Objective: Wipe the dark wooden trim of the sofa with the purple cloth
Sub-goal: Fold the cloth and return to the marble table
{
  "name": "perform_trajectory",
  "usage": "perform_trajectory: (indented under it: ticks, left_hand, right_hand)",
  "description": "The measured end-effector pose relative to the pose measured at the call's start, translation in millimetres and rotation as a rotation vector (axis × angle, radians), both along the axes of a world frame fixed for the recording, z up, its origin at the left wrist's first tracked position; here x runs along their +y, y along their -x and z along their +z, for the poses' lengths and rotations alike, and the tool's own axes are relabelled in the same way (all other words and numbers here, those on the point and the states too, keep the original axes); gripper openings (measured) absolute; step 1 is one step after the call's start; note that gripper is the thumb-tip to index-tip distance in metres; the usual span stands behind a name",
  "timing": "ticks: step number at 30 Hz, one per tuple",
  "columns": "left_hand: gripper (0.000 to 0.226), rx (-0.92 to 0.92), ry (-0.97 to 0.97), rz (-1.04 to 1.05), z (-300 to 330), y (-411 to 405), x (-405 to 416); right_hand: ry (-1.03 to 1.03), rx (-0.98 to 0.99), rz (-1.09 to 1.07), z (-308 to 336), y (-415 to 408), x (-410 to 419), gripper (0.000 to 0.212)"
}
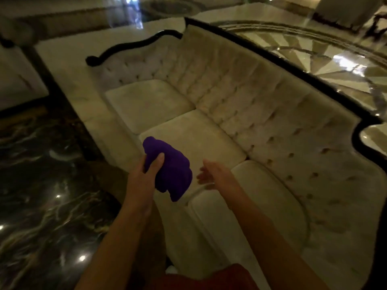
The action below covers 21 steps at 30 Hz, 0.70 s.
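Gripping the purple cloth (169, 167), left hand (144, 174) fingers mostly hidden; right hand (213, 174) blurred, spread.

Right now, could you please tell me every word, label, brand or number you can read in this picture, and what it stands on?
None: no readable text anywhere in this view.
The purple cloth in the left hand shows no tag or print.
The sofa, its dark wooden trim and the marble floor bear only patterns and glare; the picture is blurred.

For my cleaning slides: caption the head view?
Left hand holds purple cloth above cream sofa; right hand open, dark trim untouched.
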<state>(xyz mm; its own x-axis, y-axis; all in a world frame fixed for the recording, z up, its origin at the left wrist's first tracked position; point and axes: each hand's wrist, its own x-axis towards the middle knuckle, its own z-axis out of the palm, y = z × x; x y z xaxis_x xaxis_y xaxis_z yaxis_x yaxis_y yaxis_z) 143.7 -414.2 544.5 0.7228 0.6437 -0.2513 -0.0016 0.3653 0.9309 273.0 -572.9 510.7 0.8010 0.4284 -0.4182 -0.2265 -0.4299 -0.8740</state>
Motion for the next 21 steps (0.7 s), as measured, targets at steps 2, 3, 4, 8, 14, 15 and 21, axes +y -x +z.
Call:
perform_trajectory:
  ticks: [2, 3, 4, 8, 14, 15, 21]
  left_hand:
    - [0.042, -0.036, 0.075, 0.065, -4, 12, 22]
    - [0.041, -0.054, 0.11, 0.099, -7, 15, 31]
    - [0.04, -0.064, 0.145, 0.136, -9, 17, 39]
    - [0.036, -0.067, 0.195, 0.237, -28, 16, 69]
    - [0.023, 0.037, 0.116, 0.313, -58, 16, 143]
    - [0.02, 0.067, 0.121, 0.324, -63, 15, 157]
    - [0.056, 0.171, 0.337, 0.465, -98, -3, 213]
  right_hand:
    - [-0.033, 0.27, 0.053, -14, 14, 27, 0.052]
    - [-0.081, 0.37, 0.068, -21, 21, 40, 0.057]
    - [-0.159, 0.47, 0.079, -28, 27, 55, 0.061]
    - [-0.503, 0.754, 0.125, -41, 38, 116, 0.065]
    - [-0.454, 0.674, 0.065, -47, -1, 206, 0.067]
    - [-0.44, 0.65, 0.075, -49, -11, 221, 0.066]
    - [-0.342, 0.67, 0.245, -56, -51, 322, 0.054]
